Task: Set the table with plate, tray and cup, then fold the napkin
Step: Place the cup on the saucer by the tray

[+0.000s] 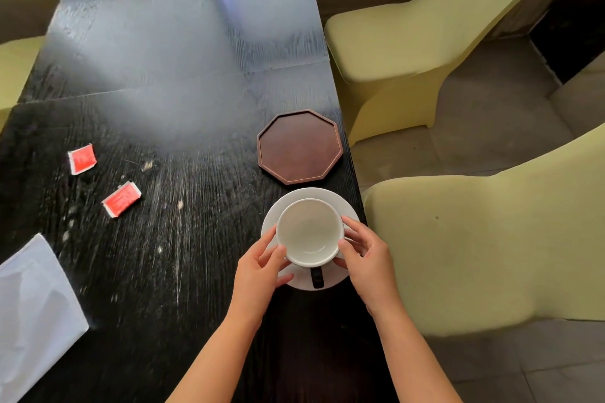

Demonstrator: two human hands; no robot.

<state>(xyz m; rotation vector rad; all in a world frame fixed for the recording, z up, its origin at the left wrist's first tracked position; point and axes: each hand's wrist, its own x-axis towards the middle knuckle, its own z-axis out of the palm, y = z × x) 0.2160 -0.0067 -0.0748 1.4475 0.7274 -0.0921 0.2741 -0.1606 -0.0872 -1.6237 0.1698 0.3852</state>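
Dark table (183, 82), 2 red packets at 9 o'clock. Your left hand (262, 267) and right hand (366, 255) cradle cup (307, 232) over plate (347, 209), steadying it; tray (299, 145) at 12, napkin (32, 304) at 8.

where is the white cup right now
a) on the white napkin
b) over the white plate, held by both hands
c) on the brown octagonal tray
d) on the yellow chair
b: the cup sits over the white plate, with the left hand and right hand on its sides; the octagonal tray beyond it is bare.
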